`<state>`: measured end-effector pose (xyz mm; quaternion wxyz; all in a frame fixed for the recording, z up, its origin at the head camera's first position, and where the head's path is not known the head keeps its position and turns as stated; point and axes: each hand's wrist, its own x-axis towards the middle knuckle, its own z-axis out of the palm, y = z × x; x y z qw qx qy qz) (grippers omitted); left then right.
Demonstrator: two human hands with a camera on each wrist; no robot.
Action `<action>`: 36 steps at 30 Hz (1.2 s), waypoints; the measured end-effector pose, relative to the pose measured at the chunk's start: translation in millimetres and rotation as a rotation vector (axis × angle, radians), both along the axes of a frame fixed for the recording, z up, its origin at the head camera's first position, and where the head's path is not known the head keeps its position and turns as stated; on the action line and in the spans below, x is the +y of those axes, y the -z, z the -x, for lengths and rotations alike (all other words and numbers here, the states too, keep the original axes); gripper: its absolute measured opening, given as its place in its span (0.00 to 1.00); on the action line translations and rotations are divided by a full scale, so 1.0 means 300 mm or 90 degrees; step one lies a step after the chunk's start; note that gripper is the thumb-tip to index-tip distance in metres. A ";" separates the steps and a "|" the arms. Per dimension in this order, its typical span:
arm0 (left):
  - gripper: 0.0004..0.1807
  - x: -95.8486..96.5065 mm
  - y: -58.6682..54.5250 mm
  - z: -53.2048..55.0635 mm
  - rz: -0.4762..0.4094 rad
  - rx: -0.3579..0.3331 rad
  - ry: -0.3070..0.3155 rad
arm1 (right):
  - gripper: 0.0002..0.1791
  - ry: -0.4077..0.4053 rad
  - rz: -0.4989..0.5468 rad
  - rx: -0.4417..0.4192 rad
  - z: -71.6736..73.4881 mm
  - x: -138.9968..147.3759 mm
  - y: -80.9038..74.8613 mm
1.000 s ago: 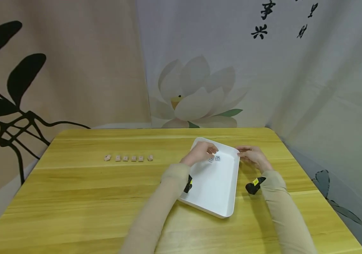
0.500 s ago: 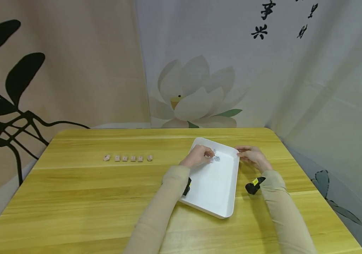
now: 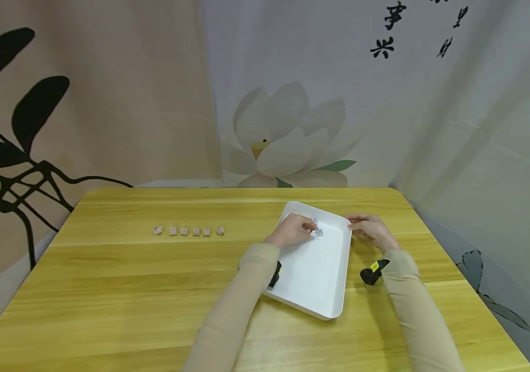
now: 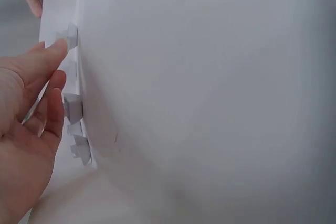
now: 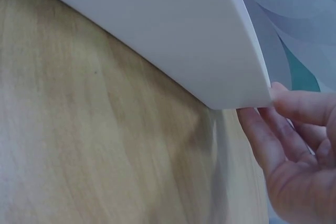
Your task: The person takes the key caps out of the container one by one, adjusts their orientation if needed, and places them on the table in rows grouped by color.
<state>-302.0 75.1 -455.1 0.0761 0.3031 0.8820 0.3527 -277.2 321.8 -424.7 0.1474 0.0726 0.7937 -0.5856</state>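
Observation:
A white tray lies at an angle on the table, its far end slightly right of centre. My left hand reaches into it, pinching a small white keycap between thumb and fingertips. Other keycaps sit below those fingers in the left wrist view, along the tray's side. In the head view, a keycap with dark marking lies just right of the fingertips. My right hand holds the tray's far right corner, thumb and fingers at the rim.
Several more keycaps stand in a row on the wooden table, left of the tray. Black wrist cameras hang under both forearms. Behind the table hangs a printed curtain.
My left fingers have shifted slightly within the tray and now pinch a keycap that is tilted on edge. The right hand and the tray stay in place.

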 end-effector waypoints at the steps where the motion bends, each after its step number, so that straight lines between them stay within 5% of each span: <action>1: 0.13 0.000 -0.002 -0.002 -0.003 -0.004 -0.001 | 0.28 0.007 -0.010 -0.006 0.001 -0.002 -0.001; 7: 0.15 -0.013 -0.031 -0.009 -0.043 -0.024 0.019 | 0.28 0.008 -0.032 -0.018 0.004 -0.002 -0.005; 14: 0.15 -0.067 -0.109 -0.023 -0.161 -0.172 0.024 | 0.28 0.001 -0.034 -0.016 0.010 0.005 0.005; 22: 0.15 -0.184 -0.159 -0.060 -0.163 -0.114 -0.038 | 0.28 -0.005 -0.014 -0.008 0.012 0.001 0.000; 31: 0.13 -0.404 -0.142 -0.131 -0.174 -0.014 -0.184 | 0.29 -0.010 -0.008 -0.008 0.006 -0.009 0.004; 36: 0.12 -0.521 -0.114 -0.168 -0.127 -0.020 -0.246 | 0.29 -0.017 -0.005 -0.012 0.006 -0.001 -0.002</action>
